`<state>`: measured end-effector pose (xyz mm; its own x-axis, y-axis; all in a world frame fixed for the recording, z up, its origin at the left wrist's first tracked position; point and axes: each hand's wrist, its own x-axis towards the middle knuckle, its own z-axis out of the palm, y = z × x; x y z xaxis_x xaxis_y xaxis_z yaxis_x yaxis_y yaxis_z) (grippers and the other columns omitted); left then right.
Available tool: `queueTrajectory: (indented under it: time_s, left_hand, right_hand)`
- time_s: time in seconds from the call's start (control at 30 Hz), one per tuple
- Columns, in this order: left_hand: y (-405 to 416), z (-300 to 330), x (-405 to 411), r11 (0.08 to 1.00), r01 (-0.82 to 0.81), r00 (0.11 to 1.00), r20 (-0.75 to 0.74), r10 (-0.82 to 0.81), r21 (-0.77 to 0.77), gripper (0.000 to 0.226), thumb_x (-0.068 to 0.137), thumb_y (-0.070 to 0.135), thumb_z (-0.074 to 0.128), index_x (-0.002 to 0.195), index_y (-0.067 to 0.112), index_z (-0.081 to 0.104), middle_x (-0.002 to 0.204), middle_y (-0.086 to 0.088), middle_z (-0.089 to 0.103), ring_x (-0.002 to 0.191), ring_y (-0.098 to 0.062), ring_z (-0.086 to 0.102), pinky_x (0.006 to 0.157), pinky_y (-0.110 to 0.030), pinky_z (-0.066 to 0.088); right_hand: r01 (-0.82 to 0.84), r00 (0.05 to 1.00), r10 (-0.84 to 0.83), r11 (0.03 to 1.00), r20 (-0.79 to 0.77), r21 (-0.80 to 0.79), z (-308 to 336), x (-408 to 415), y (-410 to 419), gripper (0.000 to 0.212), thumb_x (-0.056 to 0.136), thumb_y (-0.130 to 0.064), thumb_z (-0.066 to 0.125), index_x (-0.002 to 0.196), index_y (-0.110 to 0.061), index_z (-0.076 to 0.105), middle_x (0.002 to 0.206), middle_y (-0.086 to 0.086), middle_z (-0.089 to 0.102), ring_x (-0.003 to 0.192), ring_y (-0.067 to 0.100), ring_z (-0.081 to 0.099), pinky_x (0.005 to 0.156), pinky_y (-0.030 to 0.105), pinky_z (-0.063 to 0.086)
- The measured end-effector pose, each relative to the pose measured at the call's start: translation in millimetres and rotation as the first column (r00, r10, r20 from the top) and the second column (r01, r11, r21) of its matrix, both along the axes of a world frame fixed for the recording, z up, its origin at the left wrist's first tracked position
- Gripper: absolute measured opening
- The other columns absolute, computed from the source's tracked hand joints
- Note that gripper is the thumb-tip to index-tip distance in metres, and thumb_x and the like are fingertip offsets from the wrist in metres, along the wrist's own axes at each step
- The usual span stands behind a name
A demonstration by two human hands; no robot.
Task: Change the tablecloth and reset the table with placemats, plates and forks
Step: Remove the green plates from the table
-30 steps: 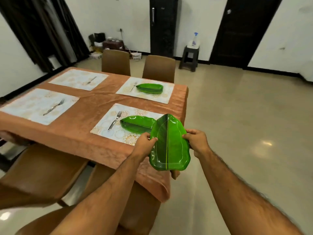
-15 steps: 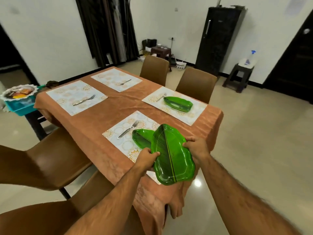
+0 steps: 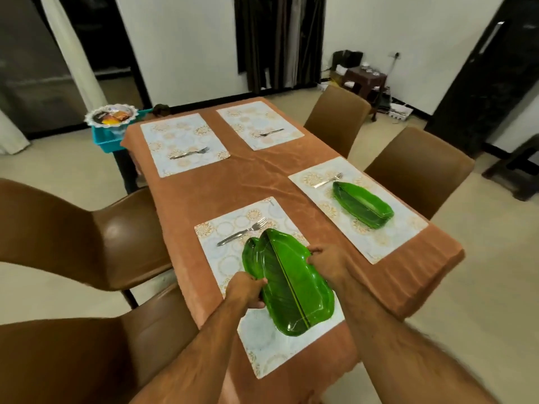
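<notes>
I hold a green leaf-shaped plate [image 3: 288,282] over the near placemat [image 3: 230,258]. My left hand [image 3: 246,288] grips its left edge and my right hand [image 3: 326,262] grips its right edge. A second green plate [image 3: 250,255] lies on that mat, mostly hidden under the held one, beside a fork [image 3: 242,235]. The right placemat [image 3: 355,208] carries a green plate [image 3: 361,204] and a fork [image 3: 328,180]. Two far placemats [image 3: 183,142] [image 3: 259,123] bear one fork each [image 3: 189,153] [image 3: 271,132]. An orange-brown tablecloth [image 3: 248,176] covers the table.
Brown chairs stand at the left [image 3: 87,231], near left [image 3: 73,360], and right side [image 3: 417,167] [image 3: 335,118]. A blue basket [image 3: 108,139] with a white dish of packets [image 3: 112,115] sits at the far left corner. A dark stool [image 3: 364,80] stands by the back wall.
My view has swung left around the table's corner. The held plate has moved over the near placemat and now covers most of the plate lying there.
</notes>
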<state>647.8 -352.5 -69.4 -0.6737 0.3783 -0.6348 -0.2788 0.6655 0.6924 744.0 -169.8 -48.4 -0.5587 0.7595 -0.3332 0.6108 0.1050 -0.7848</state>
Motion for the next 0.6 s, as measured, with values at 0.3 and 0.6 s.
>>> queueTrajectory:
  time_s: [0.3, 0.6]
  left_hand:
    - [24.7, -36.1, 1.3, 0.968, -0.166, 0.972, -0.197, 0.127, -0.191, 0.033, 0.090, 0.036, 0.066, 0.073, 0.007, 0.071, 0.070, -0.010, 0.073, 0.064, -0.023, 0.072, 0.074, -0.037, 0.059]
    - [34.9, -48.7, -1.8, 0.900, -0.231, 0.916, -0.394, 0.074, -0.368, 0.035, 0.092, 0.037, 0.063, 0.066, 0.014, 0.059, 0.064, -0.004, 0.062, 0.061, -0.020, 0.059, 0.059, -0.028, 0.042]
  right_hand:
    - [-0.257, 0.964, 0.253, 0.966, 0.080, 0.036, -51.7, -45.7, 34.6, 0.036, 0.081, 0.005, 0.070, 0.116, -0.001, 0.069, 0.097, 0.020, 0.073, 0.069, 0.022, 0.061, 0.061, 0.027, 0.049]
    - [-0.428, 0.898, 0.410, 0.898, 0.162, 0.104, -78.1, -71.1, 39.5, 0.036, 0.084, -0.006, 0.069, 0.119, -0.007, 0.070, 0.111, 0.011, 0.073, 0.096, 0.025, 0.068, 0.086, 0.031, 0.053]
